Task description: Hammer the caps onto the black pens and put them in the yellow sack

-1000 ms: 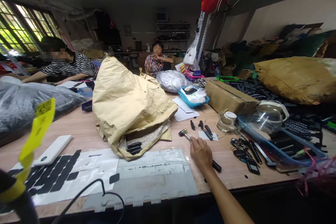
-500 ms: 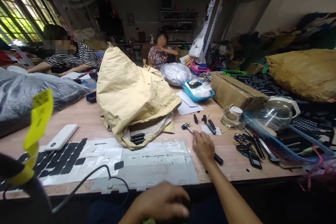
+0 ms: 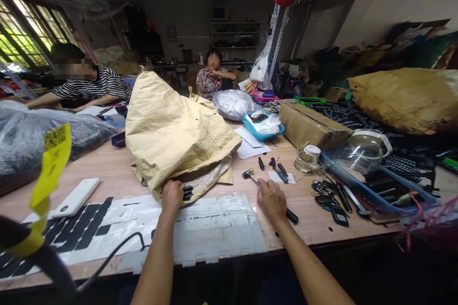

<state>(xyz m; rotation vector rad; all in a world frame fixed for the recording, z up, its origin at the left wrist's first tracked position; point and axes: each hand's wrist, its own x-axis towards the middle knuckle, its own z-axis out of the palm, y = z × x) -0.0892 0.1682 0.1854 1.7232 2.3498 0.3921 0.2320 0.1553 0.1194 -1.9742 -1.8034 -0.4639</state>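
My left hand [image 3: 172,195] is at the lower left corner of the mouth of a big cream paper sack [image 3: 179,128], its fingers curled over the rim and partly hidden. Right beside those fingers, several black handle-like pieces [image 3: 188,192] show inside the opening. My right hand [image 3: 272,201] is closed around a small hammer [image 3: 255,179] lying on the table; the metal head sticks out past the fingers and the black grip end shows behind the palm. A grey-white mat [image 3: 222,228] lies between my two hands.
Black pieces [image 3: 282,171] lie beyond the hammer. To the right are a jar [image 3: 307,158], keys [image 3: 331,200], a blue tray [image 3: 400,200] and a cardboard box [image 3: 311,126]. A white power bank [image 3: 77,196] lies left. Two people sit across the table.
My left hand has gone from the table's front edge forward to the sack's mouth. My right hand stays on the hammer. The view has shifted slightly.
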